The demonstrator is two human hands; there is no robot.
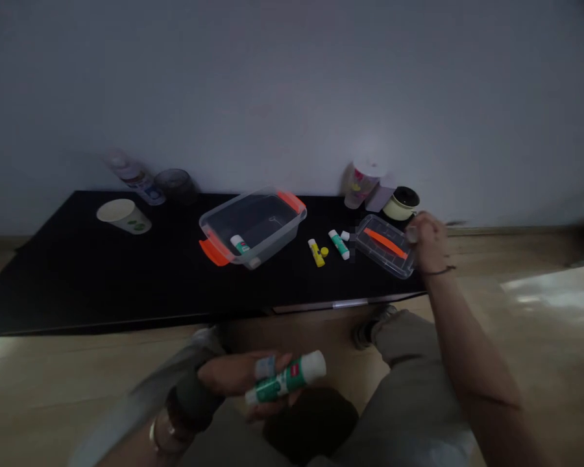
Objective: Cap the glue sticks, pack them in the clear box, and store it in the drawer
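Note:
My left hand (pixel 238 379) is low in view, in front of the table, and grips a green-and-white glue stick (pixel 286 378) across its fingers. My right hand (pixel 427 243) is blurred, with its fingers curled at the right edge of a clear plastic lid (pixel 384 246) that has an orange strip. A clear plastic box (pixel 252 227) with orange handles holds another glue stick (pixel 241 244). Between box and lid lie a yellow glue stick (pixel 316 253), a small yellow cap (pixel 324 251), a green-and-white glue stick (pixel 339 245) and a white cap (pixel 345 235).
The black table (pixel 126 279) stands against a pale wall. A paper cup (pixel 124 217) lies on its side at the left. Bottles (pixel 136 178) stand at the back left, and a cup (pixel 363 185) and a tape roll (pixel 401 204) at the back right. My knees are below.

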